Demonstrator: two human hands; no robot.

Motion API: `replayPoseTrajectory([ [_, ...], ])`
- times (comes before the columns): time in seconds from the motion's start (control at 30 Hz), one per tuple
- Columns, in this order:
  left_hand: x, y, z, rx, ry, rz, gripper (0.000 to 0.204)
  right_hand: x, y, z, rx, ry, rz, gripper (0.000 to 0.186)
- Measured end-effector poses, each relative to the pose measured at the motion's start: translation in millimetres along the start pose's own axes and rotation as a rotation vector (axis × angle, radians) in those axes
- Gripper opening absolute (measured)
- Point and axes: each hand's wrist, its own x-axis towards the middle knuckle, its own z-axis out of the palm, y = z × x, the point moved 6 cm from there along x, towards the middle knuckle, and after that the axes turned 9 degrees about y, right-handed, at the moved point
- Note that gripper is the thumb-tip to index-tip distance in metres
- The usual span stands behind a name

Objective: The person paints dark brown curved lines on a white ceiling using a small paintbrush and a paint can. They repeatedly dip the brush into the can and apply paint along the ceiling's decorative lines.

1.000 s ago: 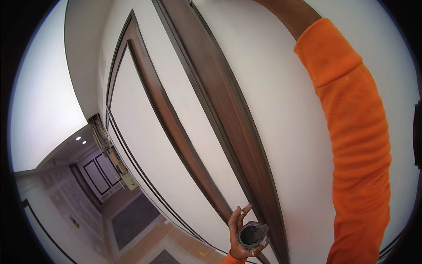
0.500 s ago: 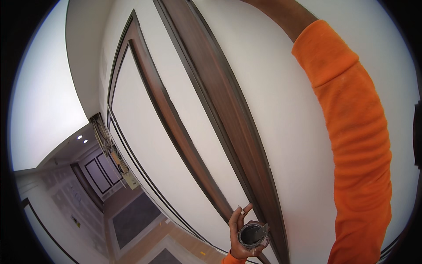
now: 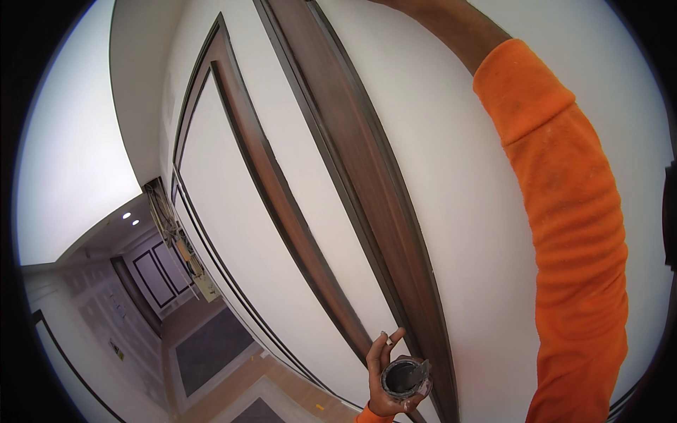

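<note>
My left hand (image 3: 379, 384), low in the picture, is wrapped round a small round open pot (image 3: 403, 378) with dark grey stuff inside and smeared on its rim. A dark, flat, jagged-edged piece (image 3: 421, 374) stands at the pot's right rim; what it is I cannot make out. One finger sticks out from the pot, with something pale by the fingertips. My right arm, in an orange sleeve (image 3: 575, 211), reaches up along the white wall (image 3: 479, 233). Only the edge of my right hand (image 3: 398, 3) shows at the top; its fingers lie outside the picture. Nearest it is a dark brown wood trim board (image 3: 352, 134).
Left of the board, a framed panel with brown moulding (image 3: 261, 162) is on the wall. Exposed cables (image 3: 162, 211) hang from an opening beyond. A corridor floor with dark grey rectangles (image 3: 215, 349) lies at lower left, under a bright ceiling panel (image 3: 70, 155).
The view has shifted slightly, so the wall trim sits a little further right and the corridor a little further left. Both arms keep nearly the same pose, with the pot still in my left hand.
</note>
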Motion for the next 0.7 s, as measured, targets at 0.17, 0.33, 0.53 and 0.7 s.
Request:
replayPoseTrajectory([
  [0.17,1.8,-2.9,-0.9,0.002,-0.02,0.008,0.137,-3.8,-5.2,-5.0,0.023,-0.018,0.05,0.016],
  [0.33,-0.7,-5.6,-5.8,0.039,-0.021,0.008,0.135,-18.9,1.3,0.2,0.056,-0.13,0.099,0.013],
  [0.53,-3.4,-5.5,-6.5,0.034,-0.045,0.027,0.133,-18.6,-12.2,-9.8,0.02,-0.227,0.106,0.013],
  [0.7,1.2,-4.9,-2.0,-0.012,-0.055,0.015,0.132,-9.9,-19.9,-23.0,0.016,-0.137,0.06,0.014],
])
